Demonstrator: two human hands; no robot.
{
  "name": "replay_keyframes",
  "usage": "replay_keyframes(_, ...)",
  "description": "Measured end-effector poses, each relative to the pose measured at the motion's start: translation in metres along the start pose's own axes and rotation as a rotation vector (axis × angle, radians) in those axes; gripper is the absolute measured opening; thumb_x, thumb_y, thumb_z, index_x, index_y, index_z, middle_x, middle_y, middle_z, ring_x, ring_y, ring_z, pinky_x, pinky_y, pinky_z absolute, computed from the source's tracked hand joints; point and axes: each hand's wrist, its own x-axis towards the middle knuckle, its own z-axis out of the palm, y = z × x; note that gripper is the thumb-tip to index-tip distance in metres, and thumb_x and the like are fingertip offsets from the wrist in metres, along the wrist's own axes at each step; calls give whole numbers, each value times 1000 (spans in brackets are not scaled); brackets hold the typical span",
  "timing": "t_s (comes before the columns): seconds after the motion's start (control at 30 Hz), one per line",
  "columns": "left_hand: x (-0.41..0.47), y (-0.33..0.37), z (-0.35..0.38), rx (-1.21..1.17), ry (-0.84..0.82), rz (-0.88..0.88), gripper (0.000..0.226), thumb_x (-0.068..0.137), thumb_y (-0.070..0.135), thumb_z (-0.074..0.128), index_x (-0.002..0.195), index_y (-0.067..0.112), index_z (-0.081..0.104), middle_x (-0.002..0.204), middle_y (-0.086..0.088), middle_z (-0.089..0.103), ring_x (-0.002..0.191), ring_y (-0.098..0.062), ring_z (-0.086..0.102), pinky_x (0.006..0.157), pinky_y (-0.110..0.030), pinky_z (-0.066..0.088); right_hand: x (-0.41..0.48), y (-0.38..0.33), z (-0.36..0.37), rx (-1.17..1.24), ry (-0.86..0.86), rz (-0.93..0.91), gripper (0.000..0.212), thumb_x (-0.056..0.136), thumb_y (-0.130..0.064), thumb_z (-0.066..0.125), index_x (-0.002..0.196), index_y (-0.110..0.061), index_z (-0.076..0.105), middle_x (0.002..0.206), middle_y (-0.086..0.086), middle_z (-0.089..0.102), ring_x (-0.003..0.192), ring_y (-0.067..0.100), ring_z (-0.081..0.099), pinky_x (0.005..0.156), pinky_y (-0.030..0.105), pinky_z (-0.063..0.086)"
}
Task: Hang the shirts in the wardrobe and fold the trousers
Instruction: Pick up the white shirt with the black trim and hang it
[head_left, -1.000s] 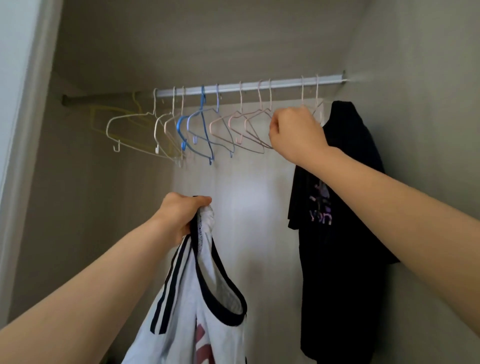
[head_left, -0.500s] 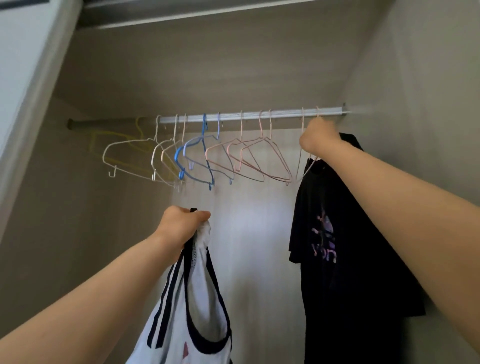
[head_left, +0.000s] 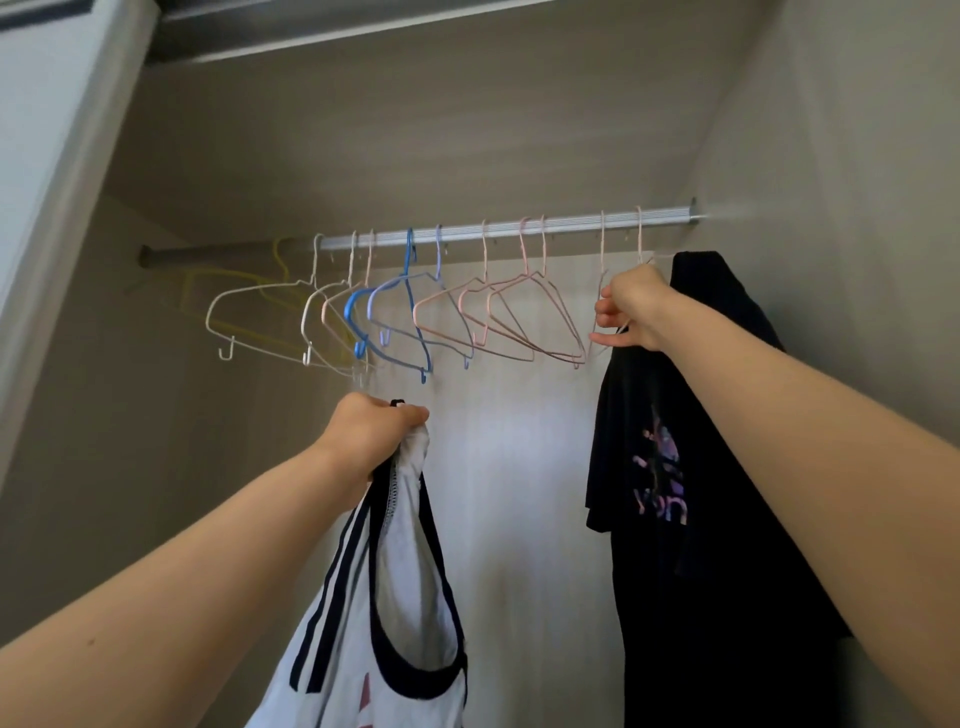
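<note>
One hanger chosen: my right hand (head_left: 631, 312) drops from the rail (head_left: 519, 230) and now pinches the pale hanger (head_left: 602, 254) beside the hung black shirt (head_left: 701, 467). My left hand (head_left: 374, 431) grips the white shirt (head_left: 400, 545) by its neck below the rail, unhung; threading looks next.

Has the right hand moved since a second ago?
Yes: the right hand went rightwards along the rail, from the pink hangers to one beside the black shirt.

Rail (head_left: 519, 228): ribbed metal, satin sheen. Hangers (head_left: 409, 249): thin wire, matt pastel coating, same for the pink hanger (head_left: 602, 249) pinched in my right grip (head_left: 631, 306). White shirt (head_left: 400, 545) in my left grip (head_left: 371, 431): thin smooth cloth. Black shirt (head_left: 727, 467): matt cloth, shiny print. Wardrobe walls (head_left: 415, 130): matt wood-grain.
</note>
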Motion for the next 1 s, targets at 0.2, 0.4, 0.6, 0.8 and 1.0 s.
replay_keyframes(0.2, -2, 2, -4, 20, -15, -16, 16, 88, 12, 69, 83, 0, 60, 78, -16, 53, 70, -25, 55, 68, -33, 45, -11, -16, 1, -29, -68, -94, 32, 99, -5, 24, 76, -13, 46, 69, 2, 37, 59, 12, 31, 68, 24, 45)
replay_keyframes(0.4, -15, -1, -12, 29, 9, -50, 15, 86, 7, 66, 77, 2, 55, 78, -15, 49, 71, -25, 51, 67, -34, 41, -14, -1, 9, -104, 71, -258, 29, 91, 0, 30, 71, -20, 31, 67, 2, 31, 51, 16, 26, 45, 26, 27)
replay_keyframes(0.6, -35, -3, -22, 39, 21, -88, 11, 85, 6, 63, 78, 0, 57, 76, -15, 52, 65, -25, 54, 63, -32, 43, -58, 32, 16, -104, 118, -330, 32, 93, -4, 35, 66, -19, 31, 67, 2, 36, 58, 15, 36, 49, 28, 31)
replay_keyframes(0.8, -61, -9, -36, 114, 39, -86, 15, 85, 12, 67, 83, -2, 61, 79, -14, 57, 69, -26, 57, 67, -33, 46, -146, 65, 27, -274, 117, -412, 15, 97, -17, 40, 84, -14, 48, 74, -2, 45, 62, 15, 47, 56, 27, 38)
replay_keyframes(1.0, -95, -21, -64, 193, 19, -127, 6, 87, 5, 61, 84, 0, 58, 77, -13, 52, 66, -23, 54, 61, -30, 42, -247, 93, 44, -258, 3, -331, 23, 98, -21, 38, 119, -17, 48, 87, 3, 58, 78, 26, 60, 74, 41, 52)
